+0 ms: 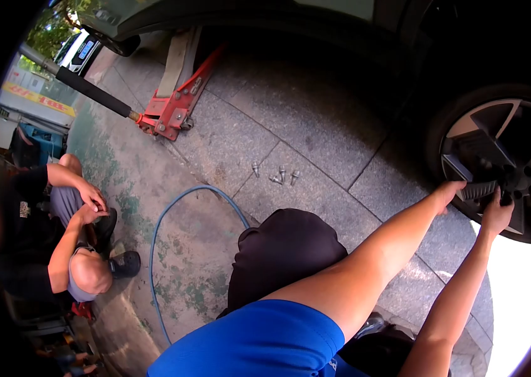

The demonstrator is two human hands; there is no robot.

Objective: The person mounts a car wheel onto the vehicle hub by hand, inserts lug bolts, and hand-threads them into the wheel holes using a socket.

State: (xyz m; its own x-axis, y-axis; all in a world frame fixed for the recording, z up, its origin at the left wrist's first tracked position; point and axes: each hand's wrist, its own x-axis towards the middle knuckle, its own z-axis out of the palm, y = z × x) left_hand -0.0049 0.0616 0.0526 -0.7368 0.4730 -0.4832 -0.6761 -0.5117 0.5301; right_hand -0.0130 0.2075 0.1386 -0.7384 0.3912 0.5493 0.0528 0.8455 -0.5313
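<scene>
A car wheel with dark and silver spokes stands at the right, under the dark car body. My left hand grips it at a spoke near the rim, fingers curled behind. Lower and closer to the hub, my right hand has its fingers hooked on another part of the spokes; its fingertips are partly lost in shadow. Several metal wheel bolts lie on the stone paving, left of the wheel.
A red floor jack with a long handle reaches under the car. A blue hose curves over the ground beside my knee. At the left, another person squats, hands together. A white car stands behind.
</scene>
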